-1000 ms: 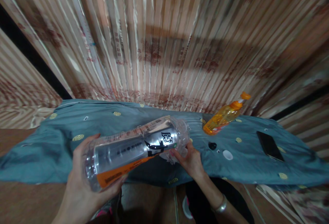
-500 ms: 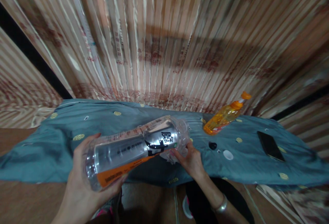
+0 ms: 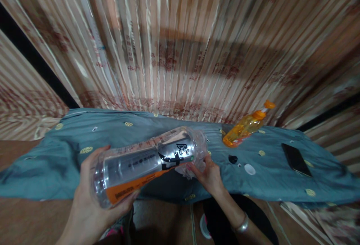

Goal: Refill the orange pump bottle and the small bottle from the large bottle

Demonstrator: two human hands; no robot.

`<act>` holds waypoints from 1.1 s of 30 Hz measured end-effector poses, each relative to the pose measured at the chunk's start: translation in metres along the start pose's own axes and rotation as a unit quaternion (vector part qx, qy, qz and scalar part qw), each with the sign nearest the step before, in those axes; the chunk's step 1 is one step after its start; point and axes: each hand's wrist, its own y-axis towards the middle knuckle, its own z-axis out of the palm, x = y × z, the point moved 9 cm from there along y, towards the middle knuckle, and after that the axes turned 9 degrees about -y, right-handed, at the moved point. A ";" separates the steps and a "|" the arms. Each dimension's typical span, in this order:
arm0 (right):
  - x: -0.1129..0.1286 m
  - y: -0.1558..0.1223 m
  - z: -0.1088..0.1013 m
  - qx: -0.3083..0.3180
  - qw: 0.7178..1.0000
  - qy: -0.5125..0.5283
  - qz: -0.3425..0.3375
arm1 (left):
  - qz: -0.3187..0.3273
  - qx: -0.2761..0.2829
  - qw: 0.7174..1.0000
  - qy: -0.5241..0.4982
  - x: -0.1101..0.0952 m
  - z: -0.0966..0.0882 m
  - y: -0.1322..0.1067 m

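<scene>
A large clear plastic bottle (image 3: 146, 164) with a silver and orange label lies tilted across my view, held above the teal cloth. Its wider end at the left rests in the grip of my left hand (image 3: 92, 196), fingers and thumb wrapped around it. At the bottle's other end, my right hand (image 3: 209, 175) is closed, pinching a crumpled whitish tissue (image 3: 185, 170) against the bottle's side. Some of the right fingers are hidden behind the bottle.
A bottle of orange liquid (image 3: 244, 128) with an orange pump top leans at the right. Near it lie a small black piece (image 3: 233, 159), a white disc (image 3: 249, 169) and a dark phone (image 3: 296, 159) on the teal cloth (image 3: 112, 128). Behind hangs a striped curtain (image 3: 174, 50).
</scene>
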 end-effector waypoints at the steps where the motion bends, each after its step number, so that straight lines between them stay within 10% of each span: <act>1: 0.000 0.000 0.000 -0.001 1.000 0.002 -0.001 | -0.009 -0.001 1.000 -0.003 0.000 0.000 0.000; 33: -0.003 -0.001 0.004 -0.010 1.000 -0.002 -0.002 | -0.122 -0.027 0.991 -0.045 -0.001 0.002 0.000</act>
